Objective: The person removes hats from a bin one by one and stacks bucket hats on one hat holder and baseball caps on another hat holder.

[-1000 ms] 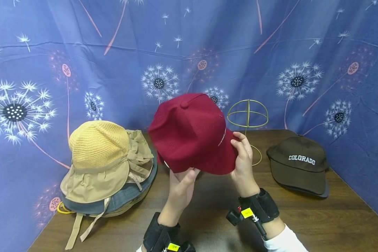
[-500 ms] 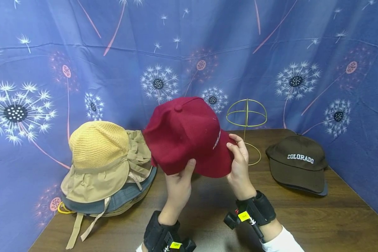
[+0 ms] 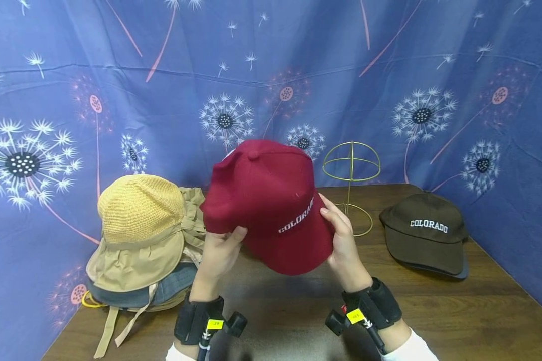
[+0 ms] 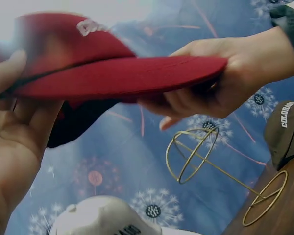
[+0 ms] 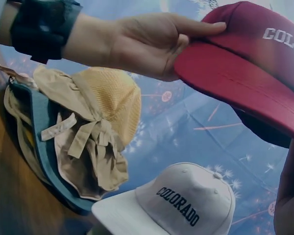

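A dark red cap (image 3: 271,200) with white COLORADO lettering is held in the air over the table by both hands, brim toward me. My left hand (image 3: 226,243) grips its left edge, thumb on top and fingers underneath. My right hand (image 3: 334,225) holds the right side of the brim, thumb on top. In the left wrist view the red cap's brim (image 4: 122,76) runs between my left palm (image 4: 10,142) and my right hand (image 4: 225,78). In the right wrist view my left hand (image 5: 147,44) pinches the red cap (image 5: 245,63).
A gold wire hat stand (image 3: 351,173) stands bare behind the red cap. A brown COLORADO cap (image 3: 426,230) lies at the right. A stack of sun hats (image 3: 140,225) sits at the left. A white COLORADO cap (image 5: 186,200) lies behind the red cap. A blue dandelion cloth (image 3: 117,75) backs the wooden table (image 3: 433,316).
The red cap has turned so its lettering and brim face me, and it sits a little lower. My left hand has moved from under the cap to its left edge.
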The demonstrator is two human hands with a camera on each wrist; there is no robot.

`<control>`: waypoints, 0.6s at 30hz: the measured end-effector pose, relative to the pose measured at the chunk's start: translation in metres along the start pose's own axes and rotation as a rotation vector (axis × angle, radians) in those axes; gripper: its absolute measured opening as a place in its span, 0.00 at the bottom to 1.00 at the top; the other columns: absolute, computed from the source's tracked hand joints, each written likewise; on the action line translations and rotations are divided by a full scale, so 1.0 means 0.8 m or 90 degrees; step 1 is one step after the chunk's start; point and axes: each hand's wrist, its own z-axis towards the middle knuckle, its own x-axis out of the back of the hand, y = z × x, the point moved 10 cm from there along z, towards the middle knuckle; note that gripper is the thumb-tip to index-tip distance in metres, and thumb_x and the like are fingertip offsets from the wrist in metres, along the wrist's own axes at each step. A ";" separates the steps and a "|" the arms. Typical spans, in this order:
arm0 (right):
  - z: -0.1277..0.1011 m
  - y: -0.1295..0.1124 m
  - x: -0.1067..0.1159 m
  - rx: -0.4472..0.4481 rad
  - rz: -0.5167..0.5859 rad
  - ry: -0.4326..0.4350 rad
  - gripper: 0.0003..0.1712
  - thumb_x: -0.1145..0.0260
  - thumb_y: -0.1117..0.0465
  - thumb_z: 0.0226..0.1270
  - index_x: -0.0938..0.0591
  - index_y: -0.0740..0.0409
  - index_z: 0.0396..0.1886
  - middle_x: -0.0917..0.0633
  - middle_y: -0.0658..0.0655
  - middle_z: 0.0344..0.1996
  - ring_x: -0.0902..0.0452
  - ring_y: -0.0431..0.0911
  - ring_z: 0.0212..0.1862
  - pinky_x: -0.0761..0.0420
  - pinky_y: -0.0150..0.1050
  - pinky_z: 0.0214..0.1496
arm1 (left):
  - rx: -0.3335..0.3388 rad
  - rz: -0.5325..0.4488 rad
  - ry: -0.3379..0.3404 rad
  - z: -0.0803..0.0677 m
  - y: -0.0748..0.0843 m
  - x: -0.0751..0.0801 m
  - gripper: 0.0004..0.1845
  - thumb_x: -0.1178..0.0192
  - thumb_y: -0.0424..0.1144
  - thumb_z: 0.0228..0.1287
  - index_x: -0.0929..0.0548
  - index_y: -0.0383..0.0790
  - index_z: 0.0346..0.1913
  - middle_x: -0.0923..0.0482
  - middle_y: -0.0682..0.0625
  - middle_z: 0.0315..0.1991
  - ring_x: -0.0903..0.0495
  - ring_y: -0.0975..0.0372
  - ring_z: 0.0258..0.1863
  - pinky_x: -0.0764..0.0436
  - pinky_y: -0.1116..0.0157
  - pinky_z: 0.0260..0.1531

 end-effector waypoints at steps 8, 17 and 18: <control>-0.005 0.003 -0.007 0.025 -0.032 -0.014 0.19 0.55 0.67 0.73 0.21 0.47 0.52 0.13 0.42 0.37 0.16 0.33 0.37 0.16 0.27 0.38 | 0.009 -0.093 -0.006 -0.012 -0.005 0.015 0.17 0.53 0.28 0.71 0.21 0.44 0.56 0.20 0.57 0.56 0.24 0.69 0.57 0.25 0.72 0.59; -0.017 -0.011 -0.019 0.115 -0.017 0.032 0.16 0.54 0.70 0.71 0.25 0.50 0.49 0.16 0.43 0.35 0.17 0.34 0.34 0.17 0.28 0.33 | 0.110 -0.133 0.099 -0.037 -0.041 0.007 0.17 0.56 0.33 0.75 0.33 0.47 0.63 0.23 0.57 0.57 0.22 0.66 0.56 0.21 0.69 0.57; -0.020 -0.011 -0.022 0.122 -0.010 0.029 0.16 0.54 0.70 0.71 0.26 0.50 0.49 0.16 0.43 0.35 0.17 0.34 0.34 0.17 0.28 0.33 | 0.131 -0.117 0.117 -0.040 -0.047 0.006 0.17 0.56 0.34 0.75 0.33 0.47 0.63 0.23 0.57 0.57 0.22 0.67 0.57 0.22 0.69 0.57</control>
